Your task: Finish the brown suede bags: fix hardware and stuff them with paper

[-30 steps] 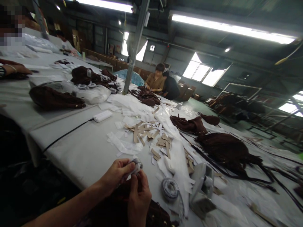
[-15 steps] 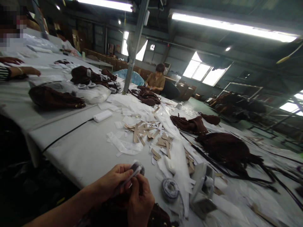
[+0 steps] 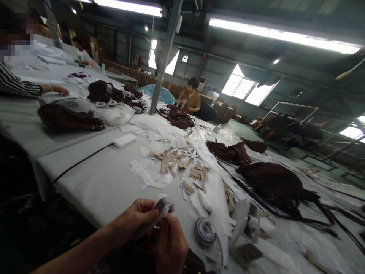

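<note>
My left hand (image 3: 141,216) is closed, thumb and fingers pinching a roll of grey-and-white strip (image 3: 164,203). The fingers of my right hand (image 3: 172,241) are bent together just below the roll, at the loose white strip coming off it; part of this grip is hidden. Beneath both hands is a dark brown fringed bag (image 3: 128,258), mostly in shadow. To the right of my hands, a second roll of similar strip (image 3: 205,231) lies flat on the white table (image 3: 99,173), its tail hanging toward me.
A white-grey dispenser-like block (image 3: 243,232) stands at right. Paper and tan card strips (image 3: 168,158) litter the middle. Brown bags (image 3: 269,184) lie at right and left. A post (image 3: 164,57) rises from the table. A power strip (image 3: 124,140) has a cord. Co-workers sit around.
The roll has turned between my hands, showing more of its grey band. At left, a co-worker's striped sleeve and hand have reached further in over the table. The seated person behind has shifted their hands.
</note>
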`<state>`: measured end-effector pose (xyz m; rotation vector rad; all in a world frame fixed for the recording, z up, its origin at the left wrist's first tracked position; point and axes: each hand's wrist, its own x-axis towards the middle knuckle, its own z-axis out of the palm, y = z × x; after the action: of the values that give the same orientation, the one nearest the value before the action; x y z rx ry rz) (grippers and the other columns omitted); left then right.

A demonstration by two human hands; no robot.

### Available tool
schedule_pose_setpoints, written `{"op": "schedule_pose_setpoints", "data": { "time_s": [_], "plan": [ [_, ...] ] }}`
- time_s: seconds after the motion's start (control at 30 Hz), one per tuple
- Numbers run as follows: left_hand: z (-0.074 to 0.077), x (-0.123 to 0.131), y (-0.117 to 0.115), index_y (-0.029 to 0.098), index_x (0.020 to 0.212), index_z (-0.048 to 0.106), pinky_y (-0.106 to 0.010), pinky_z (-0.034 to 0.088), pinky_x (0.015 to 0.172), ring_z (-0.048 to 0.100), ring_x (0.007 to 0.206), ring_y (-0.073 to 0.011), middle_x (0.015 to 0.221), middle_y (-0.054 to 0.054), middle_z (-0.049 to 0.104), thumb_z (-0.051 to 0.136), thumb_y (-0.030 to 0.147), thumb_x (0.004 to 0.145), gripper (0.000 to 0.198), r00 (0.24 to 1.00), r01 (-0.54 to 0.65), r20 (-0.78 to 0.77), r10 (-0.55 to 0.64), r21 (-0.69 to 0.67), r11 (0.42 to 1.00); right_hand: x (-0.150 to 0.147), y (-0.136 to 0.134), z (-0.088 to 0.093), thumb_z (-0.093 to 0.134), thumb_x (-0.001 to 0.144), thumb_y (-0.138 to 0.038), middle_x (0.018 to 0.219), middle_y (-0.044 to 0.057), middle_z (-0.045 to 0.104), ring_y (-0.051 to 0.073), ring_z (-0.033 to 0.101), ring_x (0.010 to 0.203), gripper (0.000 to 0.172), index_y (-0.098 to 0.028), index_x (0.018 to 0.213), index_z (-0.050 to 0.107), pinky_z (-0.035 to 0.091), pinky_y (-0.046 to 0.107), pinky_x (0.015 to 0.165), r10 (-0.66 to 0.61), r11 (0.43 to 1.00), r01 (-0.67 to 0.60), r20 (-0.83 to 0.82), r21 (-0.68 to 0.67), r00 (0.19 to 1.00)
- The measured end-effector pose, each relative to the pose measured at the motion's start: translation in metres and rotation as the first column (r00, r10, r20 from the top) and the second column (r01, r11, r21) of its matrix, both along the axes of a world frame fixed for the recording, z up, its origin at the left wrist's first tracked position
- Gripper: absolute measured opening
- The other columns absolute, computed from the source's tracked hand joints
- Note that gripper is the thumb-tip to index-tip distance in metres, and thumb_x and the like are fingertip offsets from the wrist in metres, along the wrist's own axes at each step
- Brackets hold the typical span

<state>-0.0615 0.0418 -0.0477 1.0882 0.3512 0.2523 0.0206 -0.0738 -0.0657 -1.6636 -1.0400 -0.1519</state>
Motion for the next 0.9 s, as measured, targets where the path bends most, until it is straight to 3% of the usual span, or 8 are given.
{"op": "schedule_pose_setpoints", "data": {
  "time_s": [0.23,0.5,0.73,0.9],
  "plan": [
    [0.006,0.000,-0.006,0.013,0.086,0.070,-0.016,0.032,0.046,0.047,0.050,-0.0067,0.061,-0.001,0.059,0.069,0.047,0.079,0.035,0.999,-0.050,0.014,0.050,0.031,0.998,0.002,0.000,0.010,0.050,0.092,-0.015,0.077,-0.003,0.058,0.007,0.059,0.067,0.016,-0.022,0.094,0.063,0.045,0.013,0.063,0.009,1.000,-0.010,0.052,0.027,0.999],
    [-0.007,-0.001,-0.013,0.013,0.077,0.068,-0.015,0.028,0.044,0.042,0.046,-0.0050,0.055,0.002,0.053,0.072,0.043,0.078,0.030,0.982,-0.114,0.127,0.136,-0.170,0.979,0.000,0.004,0.004,0.051,0.091,-0.015,0.080,-0.001,0.061,0.008,0.060,0.071,0.017,-0.023,0.099,0.064,0.048,0.015,0.065,0.037,0.995,-0.044,0.077,0.088,0.996],
    [-0.003,-0.002,-0.005,0.013,0.100,0.064,-0.017,0.036,0.044,0.055,0.045,-0.0107,0.057,-0.003,0.062,0.060,0.052,0.084,0.042,0.992,0.112,0.064,-0.112,0.018,0.994,0.002,-0.003,-0.015,0.057,0.089,-0.019,0.078,0.000,0.066,0.010,0.064,0.069,0.014,-0.022,0.100,0.066,0.048,0.018,0.065,-0.047,0.992,0.030,0.140,0.120,0.989],
    [0.001,0.002,-0.005,0.013,0.097,0.060,-0.016,0.036,0.044,0.053,0.047,-0.0091,0.061,-0.001,0.060,0.060,0.057,0.082,0.047,0.994,0.089,0.046,-0.094,0.117,0.989,-0.002,-0.005,-0.017,0.054,0.091,-0.027,0.062,-0.003,0.062,0.010,0.060,0.054,0.015,-0.023,0.089,0.068,0.047,0.018,0.057,-0.108,0.994,0.105,0.089,0.042,0.990]
  ]
}}
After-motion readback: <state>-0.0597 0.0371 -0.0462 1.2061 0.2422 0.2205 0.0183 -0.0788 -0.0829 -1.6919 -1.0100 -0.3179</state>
